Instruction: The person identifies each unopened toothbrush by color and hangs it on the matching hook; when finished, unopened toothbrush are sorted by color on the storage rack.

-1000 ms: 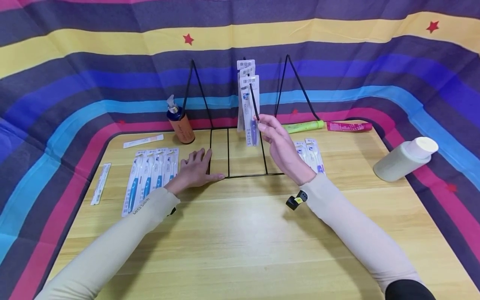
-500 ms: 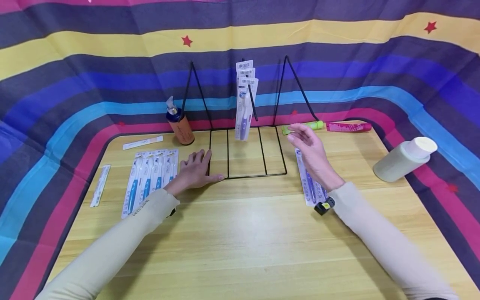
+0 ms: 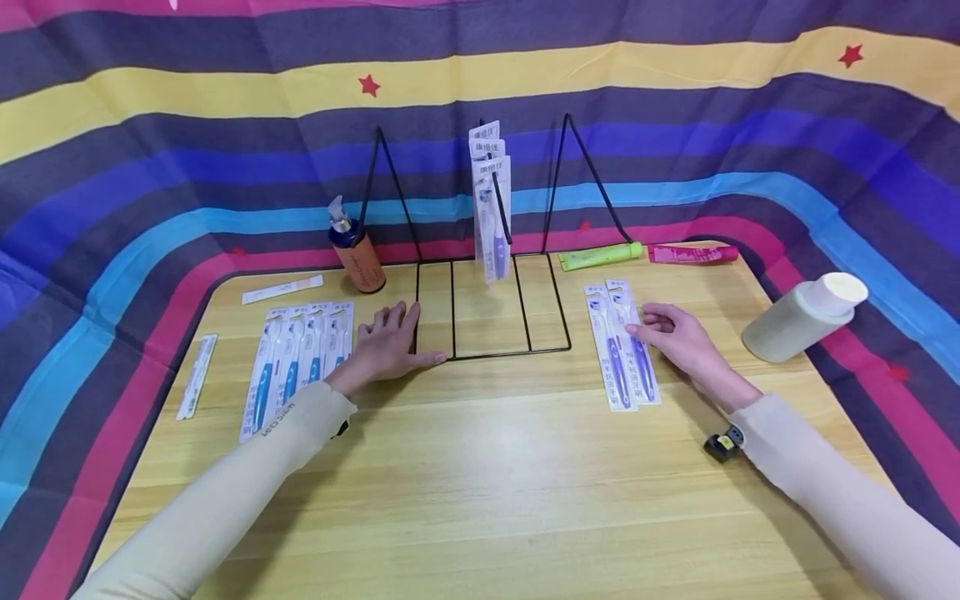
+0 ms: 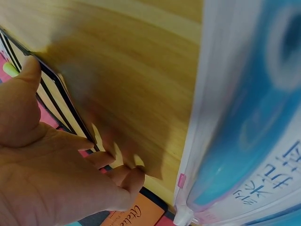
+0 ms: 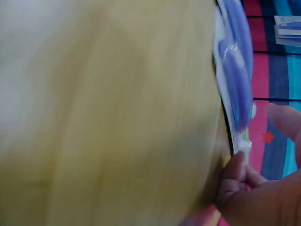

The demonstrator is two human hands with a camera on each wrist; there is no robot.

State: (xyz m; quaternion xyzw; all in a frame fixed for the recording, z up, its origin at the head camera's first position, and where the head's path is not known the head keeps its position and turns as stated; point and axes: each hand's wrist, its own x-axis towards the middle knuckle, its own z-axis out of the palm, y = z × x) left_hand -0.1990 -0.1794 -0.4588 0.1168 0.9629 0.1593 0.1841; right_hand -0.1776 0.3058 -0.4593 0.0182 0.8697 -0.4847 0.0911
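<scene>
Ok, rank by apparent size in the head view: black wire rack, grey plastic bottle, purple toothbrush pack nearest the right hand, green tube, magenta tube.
1. Black wire rack
2. Grey plastic bottle
3. Purple toothbrush pack
Green tube, magenta tube: too alike to rank.

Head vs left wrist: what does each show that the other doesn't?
Head only: the right hand, two flat-lying purple-handled toothbrush packs and the pale grey-green bottle with a white cap.

Left wrist only: legible "Atelie" lettering on the orange and dark blue pump bottle; unreadable in head.

Both: the left hand, black wire rack, blue-handled toothbrush packaging, wood-grain table.
</scene>
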